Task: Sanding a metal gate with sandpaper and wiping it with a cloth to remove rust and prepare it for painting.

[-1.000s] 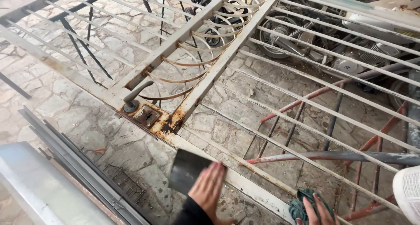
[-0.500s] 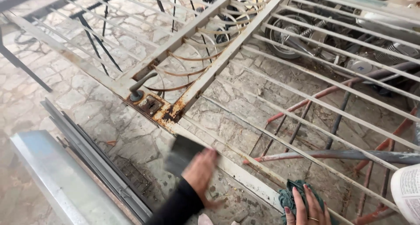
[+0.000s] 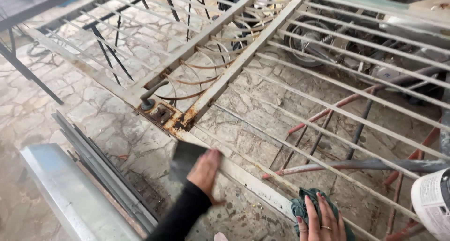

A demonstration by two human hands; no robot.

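Pressing a dark sheet of sandpaper (image 3: pixel 185 159) flat against the pale frame rail (image 3: pixel 243 175) of the metal gate (image 3: pixel 328 100), we are working just below the rusty lock plate (image 3: pixel 164 114) and its lever handle (image 3: pixel 152 93). Our left hand (image 3: pixel 205 170) is lying open, fingers straight, palm pinning the sheet rather than gripping it. Our right hand (image 3: pixel 318 220) is resting with curled fingers on a crumpled teal rag (image 3: pixel 304 210) further down the same rail. To do this well, we judge that we are needing even palm pressure, strokes running along the rail, and extra passes where rust is flaking by the lock. A white can (image 3: pixel 431 201) is standing at the right edge; we cannot tell what it is holding. Grey metal strips (image 3: pixel 103 170) are lying on the stone floor (image 3: pixel 42 105) beside us.
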